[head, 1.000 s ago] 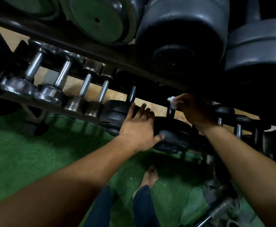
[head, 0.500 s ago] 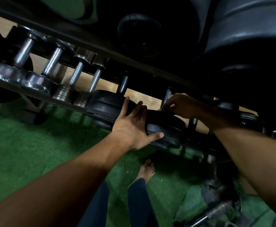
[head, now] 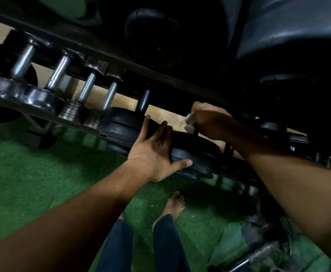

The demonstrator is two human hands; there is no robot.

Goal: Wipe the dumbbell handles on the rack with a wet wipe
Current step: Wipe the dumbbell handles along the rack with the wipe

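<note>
Lower tier of black steel rack (head: 43,116): four chrome-handled dumbbells (head: 58,75) at left, black rubber dumbbells (head: 192,152) to their right, larger black dumbbells (head: 278,46) on tier above, green turf floor (head: 33,183) beneath.

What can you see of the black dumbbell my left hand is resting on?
The black dumbbell lies on the lower rack rail, its near weight a stack of dull, rubbery-looking discs with scuffed edges. The left hand rests open against that weight, thumb underneath. The right hand grips its dark handle with a white wipe, hiding most of it.
</note>
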